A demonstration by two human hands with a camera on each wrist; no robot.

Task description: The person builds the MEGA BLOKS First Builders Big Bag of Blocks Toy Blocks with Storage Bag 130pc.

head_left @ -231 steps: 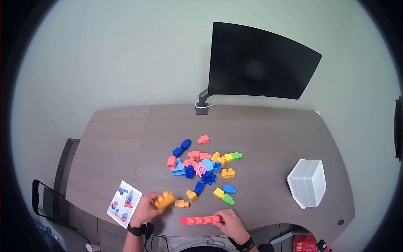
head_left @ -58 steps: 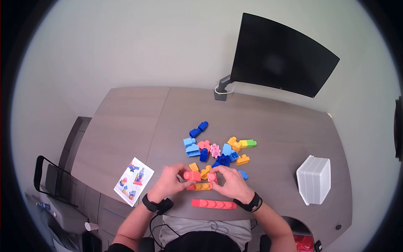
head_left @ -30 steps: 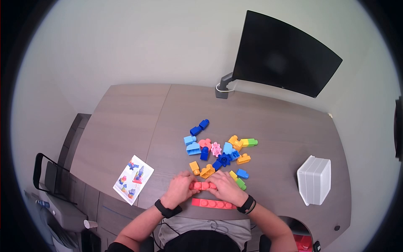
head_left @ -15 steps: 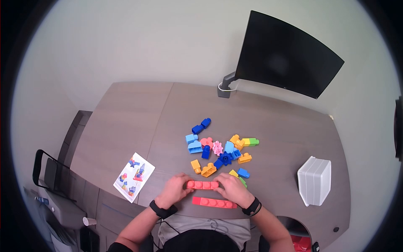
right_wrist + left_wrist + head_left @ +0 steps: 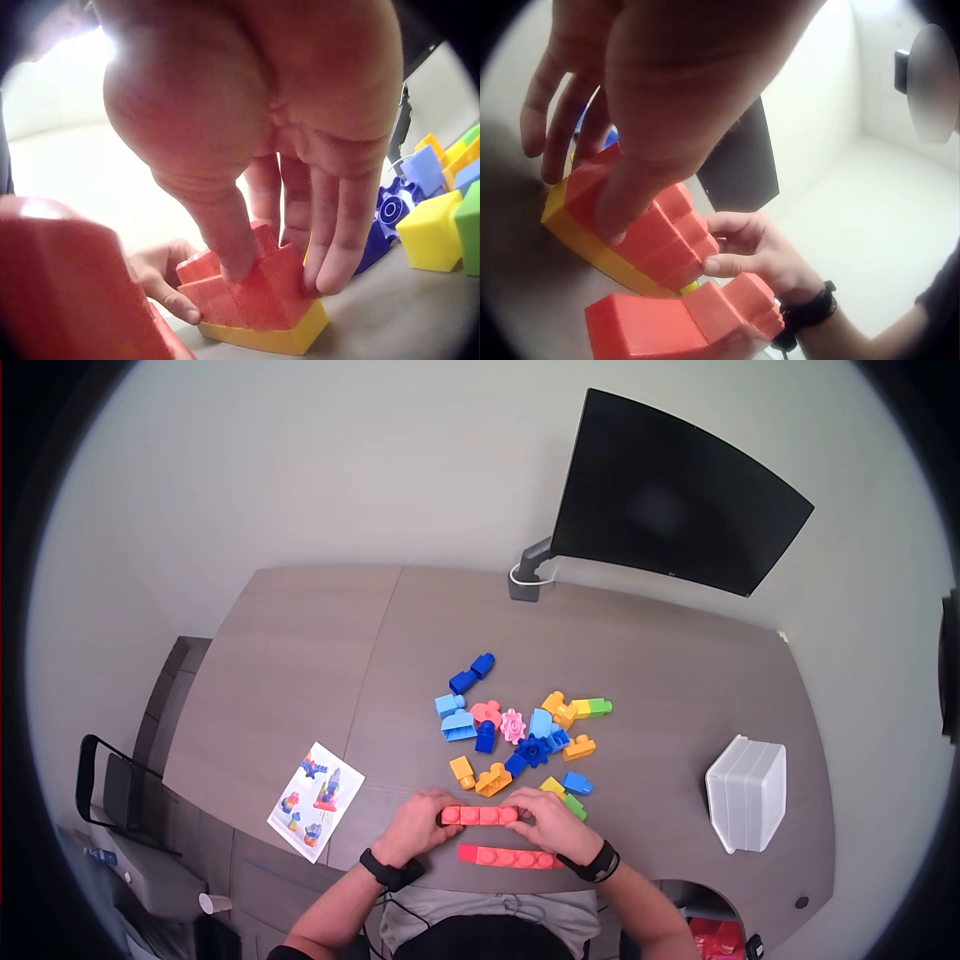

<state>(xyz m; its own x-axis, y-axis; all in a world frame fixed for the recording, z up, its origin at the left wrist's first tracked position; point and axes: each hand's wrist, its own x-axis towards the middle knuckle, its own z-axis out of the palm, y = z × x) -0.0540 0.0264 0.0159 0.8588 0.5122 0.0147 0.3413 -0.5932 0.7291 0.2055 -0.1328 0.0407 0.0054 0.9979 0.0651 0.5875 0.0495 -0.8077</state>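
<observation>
A row of red bricks (image 5: 480, 816) lies near the desk's front edge, held at its left end by the left hand (image 5: 415, 828) and at its right end by the right hand (image 5: 550, 825). In the left wrist view the red bricks (image 5: 656, 244) sit on a yellow-orange base (image 5: 596, 255), with the left thumb against their side. The right wrist view shows the right hand (image 5: 262, 112) gripping the red bricks (image 5: 262, 292) over the same base (image 5: 277, 339). Nearer the person lies a long red strip (image 5: 515, 858), touched by neither hand.
Beyond the hands lie a yellow arch-shaped brick (image 5: 493, 780), a blue gear (image 5: 533, 750), a pink gear (image 5: 513, 726) and several other bricks. A picture sheet (image 5: 316, 802) is at left, a white container (image 5: 746, 794) at right, a monitor (image 5: 685, 495) behind.
The left hand earlier held an orange piece while the right gripped the red strip. Later both held red bricks above the orange piece; these now form one row on it. The camera view shifted slightly.
</observation>
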